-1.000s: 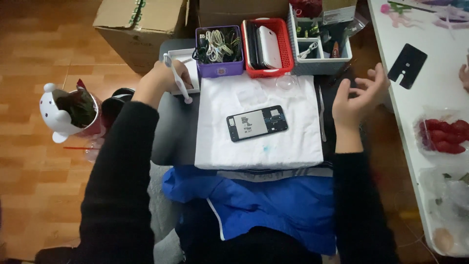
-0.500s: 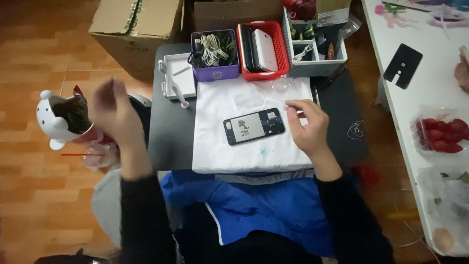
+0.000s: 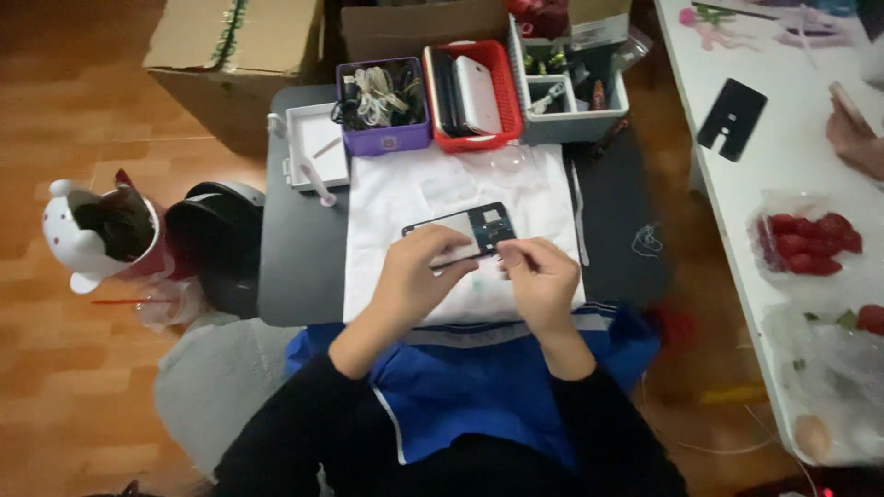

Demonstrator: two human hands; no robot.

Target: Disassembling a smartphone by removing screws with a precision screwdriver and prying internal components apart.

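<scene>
A dark opened phone (image 3: 470, 225) lies on a white cloth (image 3: 396, 202) spread over a small black table (image 3: 295, 258). My left hand (image 3: 419, 276) rests on the phone's near left end, fingers curled over its edge. My right hand (image 3: 543, 276) is at the phone's near right corner, thumb and fingers pinched together; what they pinch is too small to tell. Both sleeves are black, over a blue garment on my lap.
At the table's back stand a white tray (image 3: 308, 143), a purple bin of cables (image 3: 382, 106), a red basket (image 3: 470, 87) and a grey compartment box (image 3: 571, 87). Cardboard boxes (image 3: 239, 46) stand behind. A white table (image 3: 783, 175) at right holds strawberries (image 3: 810, 244); another person's hand (image 3: 852, 133) rests there.
My left hand came in from the far left and settled on the phone. My right hand shifted down to the phone's near right corner. The view moved closer.
</scene>
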